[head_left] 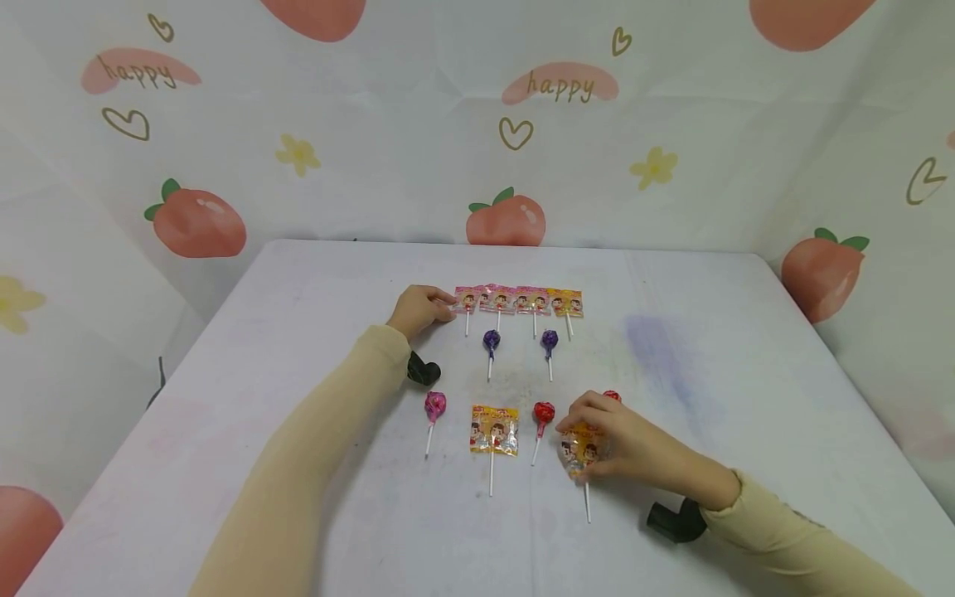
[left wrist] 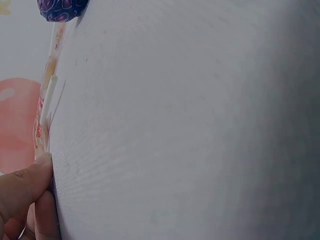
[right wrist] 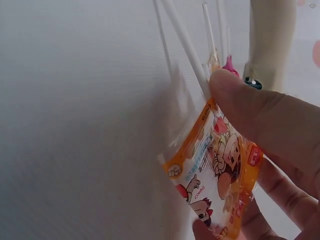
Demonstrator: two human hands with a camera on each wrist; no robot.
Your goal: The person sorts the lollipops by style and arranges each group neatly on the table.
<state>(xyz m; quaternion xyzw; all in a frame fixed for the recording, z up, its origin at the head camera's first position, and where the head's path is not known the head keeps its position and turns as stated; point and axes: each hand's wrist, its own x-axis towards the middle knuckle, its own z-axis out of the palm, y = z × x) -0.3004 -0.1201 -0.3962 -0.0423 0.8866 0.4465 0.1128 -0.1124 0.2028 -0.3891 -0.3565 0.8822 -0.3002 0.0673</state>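
At the left end of the back row, my left hand pinches the edge of a pink-wrapped lollipop lying on the table. In the left wrist view, the thumb and fingers meet at the end of its wrapper. Towards the front right, my right hand grips an orange-wrapped lollipop by its flat packet, the stick pointing towards the front. A red lollipop lies partly hidden behind that hand. Just left of the hand lies another red lollipop.
Pink packets and a yellow one continue the back row. Two purple lollipops lie in front of it. Nearer are a pink lollipop and an orange-wrapped one. Black wrist devices sit by both sleeves.
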